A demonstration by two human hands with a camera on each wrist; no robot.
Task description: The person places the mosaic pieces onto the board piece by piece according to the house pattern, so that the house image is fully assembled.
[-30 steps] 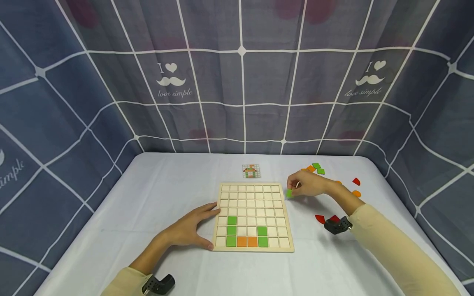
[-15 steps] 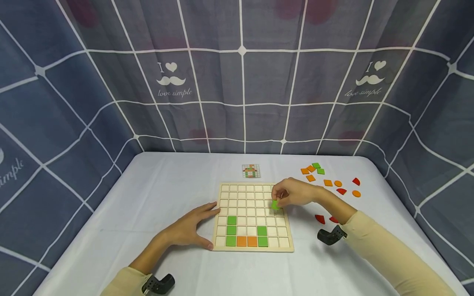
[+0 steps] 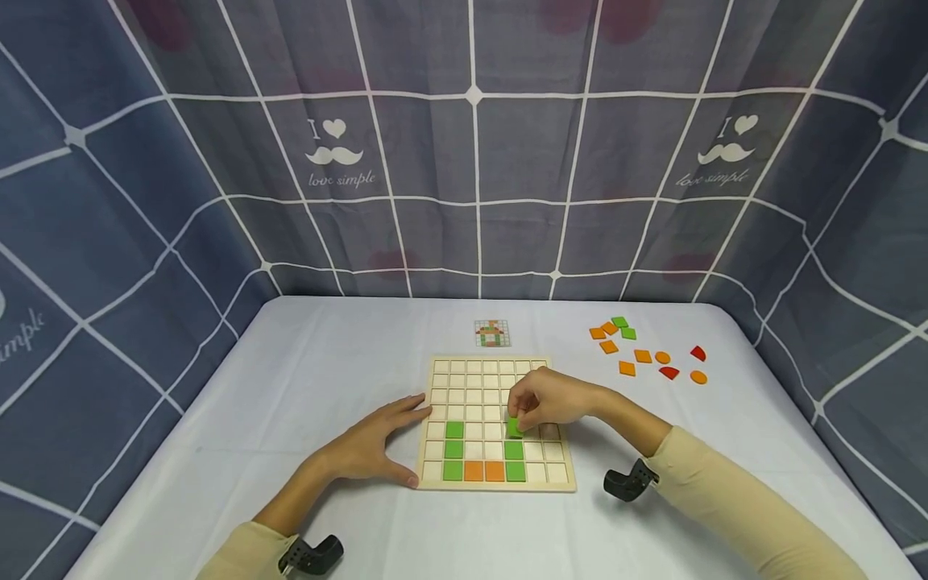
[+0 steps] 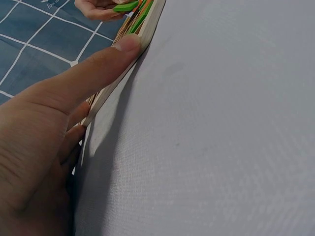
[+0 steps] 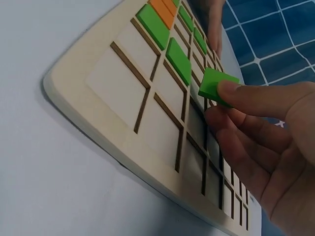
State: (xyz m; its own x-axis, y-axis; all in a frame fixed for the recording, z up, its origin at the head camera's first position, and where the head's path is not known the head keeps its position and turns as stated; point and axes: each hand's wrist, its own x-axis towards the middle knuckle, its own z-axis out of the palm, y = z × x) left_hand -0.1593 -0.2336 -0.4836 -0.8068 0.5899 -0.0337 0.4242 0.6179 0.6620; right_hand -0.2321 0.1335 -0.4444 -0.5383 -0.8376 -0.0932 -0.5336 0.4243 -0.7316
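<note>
A wooden grid board (image 3: 491, 487) lies flat on the white table, with several green and orange square tiles set in its lower cells. My right hand (image 3: 554, 397) pinches a green square tile (image 5: 211, 84) between thumb and fingers, just over the cell above the right-hand green column. In the right wrist view the tile is tilted and apart from the board. My left hand (image 3: 373, 443) rests along the board's left edge, its thumb touching the lower left corner and its fingers extended to the side; the left wrist view shows the thumb on the rim.
A small pattern card (image 3: 492, 333) lies behind the board. To the back right are loose orange squares (image 3: 627, 368), green tiles (image 3: 627, 333), orange discs (image 3: 663, 358) and red quarter-round pieces (image 3: 669, 373). A dark checked curtain (image 3: 522, 153) surrounds the table.
My right hand has carried the green tile from right of the board leftward and nearer, over the right-hand green column. The left hand stays at the board's edge.
</note>
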